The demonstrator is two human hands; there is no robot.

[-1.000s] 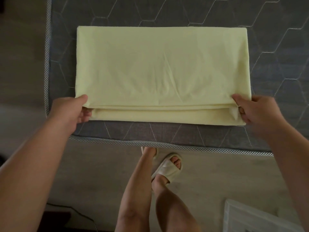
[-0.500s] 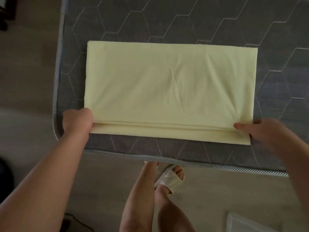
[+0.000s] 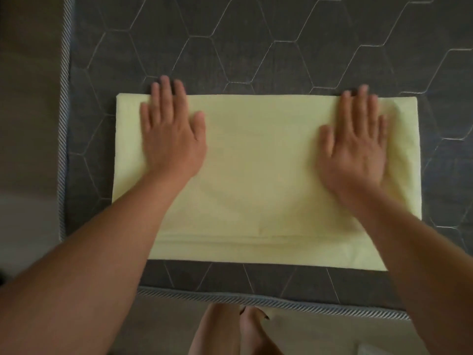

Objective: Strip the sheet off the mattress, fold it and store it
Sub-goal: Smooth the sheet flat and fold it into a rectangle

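Both hands have left the near corners of the folded sheet, where half a second ago they were pinching the layered edge, and now lie flat on its top near the far fold. That near edge sits on the mattress in stacked layers, a lower strip showing below the upper one, parallel to the mattress's striped border.

The left hand rests palm down on the left part of the sheet, fingers straight and close together, tips reaching to the far edge or just over it onto the grey quilting; the thumb is spread toward the middle. Its grip is fully apart and holds nothing, only pressing the cloth.

The right hand lies palm down on the right part, fingers straight, slightly fanned, tips at the far fold; the thumb points inward. Its grip is likewise apart, with nothing pinched. This hand is blurred, so the exact contact of each fingertip cannot be told.

Pale yellow, the sheet forms a wide rectangle lying on the near corner area of the dark grey mattress, whose surface carries light hexagon stitching. Its left side is near the mattress's left border; its near edge stops short of the front border, with a band of grey showing between.

Below the mattress edge the person's bare legs show over a light floor.
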